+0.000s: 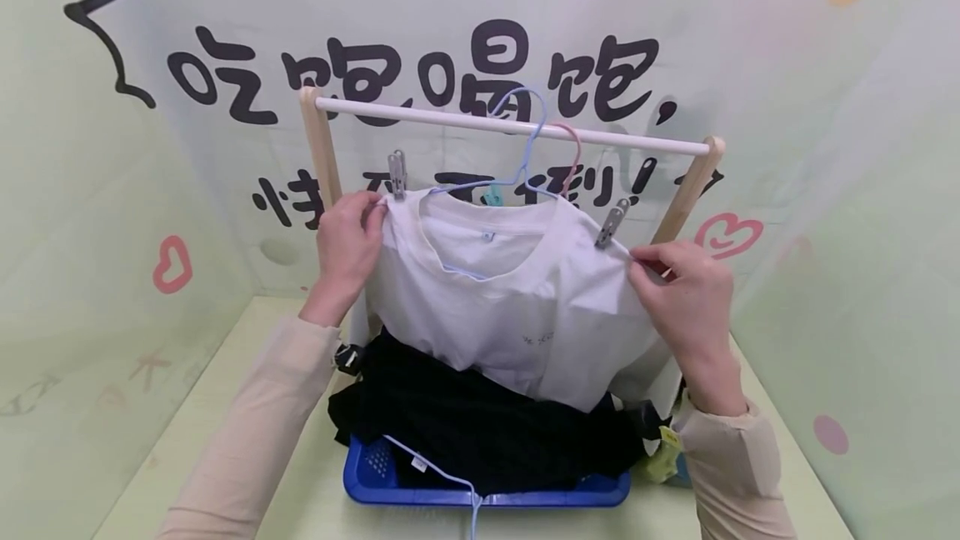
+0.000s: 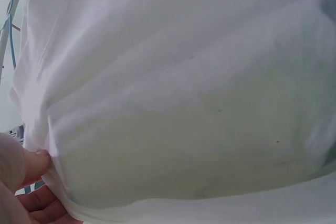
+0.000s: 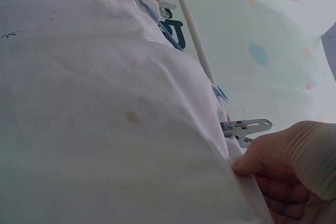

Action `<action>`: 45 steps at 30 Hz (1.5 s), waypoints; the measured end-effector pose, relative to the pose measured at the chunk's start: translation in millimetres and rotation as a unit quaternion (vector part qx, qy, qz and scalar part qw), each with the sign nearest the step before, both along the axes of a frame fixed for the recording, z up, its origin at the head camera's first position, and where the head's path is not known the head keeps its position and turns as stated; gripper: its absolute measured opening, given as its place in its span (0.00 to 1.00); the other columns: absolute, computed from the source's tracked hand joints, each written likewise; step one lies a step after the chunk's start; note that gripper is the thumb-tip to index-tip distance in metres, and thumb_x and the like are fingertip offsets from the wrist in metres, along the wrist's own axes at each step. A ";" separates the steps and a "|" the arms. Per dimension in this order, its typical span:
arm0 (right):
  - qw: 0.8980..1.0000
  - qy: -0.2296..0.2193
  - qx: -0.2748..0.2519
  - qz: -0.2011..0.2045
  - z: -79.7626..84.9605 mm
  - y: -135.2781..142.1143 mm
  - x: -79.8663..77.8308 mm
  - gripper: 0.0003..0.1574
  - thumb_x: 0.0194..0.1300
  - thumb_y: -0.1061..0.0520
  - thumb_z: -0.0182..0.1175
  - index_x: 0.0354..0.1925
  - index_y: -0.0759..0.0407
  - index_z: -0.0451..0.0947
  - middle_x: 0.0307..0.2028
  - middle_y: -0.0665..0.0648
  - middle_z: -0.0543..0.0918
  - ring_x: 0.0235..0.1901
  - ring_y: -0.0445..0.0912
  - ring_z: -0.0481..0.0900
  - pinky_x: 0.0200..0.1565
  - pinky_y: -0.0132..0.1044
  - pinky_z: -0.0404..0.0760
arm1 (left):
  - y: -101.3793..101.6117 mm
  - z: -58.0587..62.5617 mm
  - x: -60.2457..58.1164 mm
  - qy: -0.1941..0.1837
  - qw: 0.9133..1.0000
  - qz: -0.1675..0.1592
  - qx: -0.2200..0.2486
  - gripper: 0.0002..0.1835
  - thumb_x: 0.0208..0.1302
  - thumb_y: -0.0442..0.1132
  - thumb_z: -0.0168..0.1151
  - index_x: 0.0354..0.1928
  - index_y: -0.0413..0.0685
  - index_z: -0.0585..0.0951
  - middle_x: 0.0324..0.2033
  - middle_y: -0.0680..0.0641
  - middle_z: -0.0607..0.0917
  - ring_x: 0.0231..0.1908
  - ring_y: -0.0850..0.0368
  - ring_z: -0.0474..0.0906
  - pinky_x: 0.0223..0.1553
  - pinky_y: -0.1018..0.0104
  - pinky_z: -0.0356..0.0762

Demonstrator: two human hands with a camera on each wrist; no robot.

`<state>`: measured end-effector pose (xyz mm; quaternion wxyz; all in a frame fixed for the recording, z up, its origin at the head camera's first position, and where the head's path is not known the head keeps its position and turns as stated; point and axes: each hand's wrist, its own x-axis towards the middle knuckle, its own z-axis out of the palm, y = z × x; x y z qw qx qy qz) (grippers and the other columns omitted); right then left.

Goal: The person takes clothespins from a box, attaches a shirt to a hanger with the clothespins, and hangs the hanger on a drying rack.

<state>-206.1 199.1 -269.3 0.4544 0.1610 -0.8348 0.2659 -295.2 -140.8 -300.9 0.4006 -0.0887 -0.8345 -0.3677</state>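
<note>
A white T-shirt [image 1: 480, 307] hangs on a light blue hanger [image 1: 534, 148], whose hook loops over the rack's white rail. My left hand [image 1: 348, 240] pinches the shirt's shoulder on the left, close to a metal clothespin [image 1: 397, 175]. On the other side, my right hand [image 1: 686, 294] pinches the shoulder edge between thumb and fingers, just outside a second metal clothespin [image 1: 612, 223]. The right wrist view shows that thumb pressing the white cloth beside the clothespin [image 3: 247, 126]. In the left wrist view, cloth fills most of the picture and the left fingers [image 2: 37, 166] grip its edge.
The clothes rack [image 1: 450, 119] has wooden posts; a pink hanger hook [image 1: 573, 148] also hangs on its rail. In front, black clothing [image 1: 480, 423] lies over a blue basket [image 1: 487, 497], with another light blue hanger [image 1: 450, 477] on top. A yellowish item [image 1: 662, 465] lies right of the basket.
</note>
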 end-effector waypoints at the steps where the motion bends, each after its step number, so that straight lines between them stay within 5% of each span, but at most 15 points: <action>1: 1.000 0.000 0.003 0.002 -0.9 -0.1 0.7 0.04 0.48 0.70 0.64 0.27 0.68 0.84 0.21 0.61 0.82 0.21 0.48 0.76 0.28 0.19 0.65 | -0.4 -1.2 0.5 0.000 1.000 -0.001 0.000 0.08 0.61 0.31 0.59 0.37 0.31 0.81 0.37 0.33 0.83 0.39 0.39 0.79 0.41 0.49 0.75; 14: 0.999 0.001 0.051 0.008 -16.8 -0.8 6.7 0.05 0.47 0.70 0.65 0.28 0.66 0.84 0.22 0.59 0.81 0.23 0.48 0.76 0.27 0.27 0.67 | -5.1 -19.3 2.6 -0.015 0.999 0.000 -0.032 0.07 0.59 0.27 0.59 0.37 0.28 0.80 0.37 0.31 0.82 0.39 0.37 0.78 0.42 0.49 0.75; 26: 0.998 0.001 0.067 0.020 -28.9 1.0 -1.0 0.05 0.48 0.71 0.65 0.28 0.67 0.83 0.22 0.60 0.80 0.25 0.51 0.76 0.26 0.40 0.72 | -2.5 -25.9 -3.1 -0.084 0.994 0.004 -0.071 0.10 0.61 0.29 0.57 0.42 0.29 0.79 0.40 0.31 0.81 0.41 0.37 0.77 0.41 0.47 0.75; 40: 0.998 -0.009 0.065 0.007 -33.7 1.3 -2.1 0.06 0.50 0.71 0.66 0.31 0.68 0.83 0.25 0.62 0.81 0.27 0.54 0.75 0.30 0.43 0.73 | 0.0 -25.7 -27.2 -0.140 0.986 -0.045 -0.079 0.14 0.60 0.32 0.54 0.45 0.30 0.77 0.41 0.32 0.80 0.42 0.38 0.76 0.44 0.48 0.72; 45: 0.999 0.003 0.046 0.012 -33.1 3.0 2.7 0.09 0.50 0.71 0.66 0.34 0.69 0.82 0.27 0.63 0.81 0.30 0.55 0.75 0.33 0.45 0.73 | 1.1 -28.1 -26.4 -0.115 0.990 -0.068 -0.051 0.15 0.60 0.33 0.55 0.46 0.29 0.76 0.43 0.32 0.79 0.45 0.37 0.74 0.49 0.48 0.69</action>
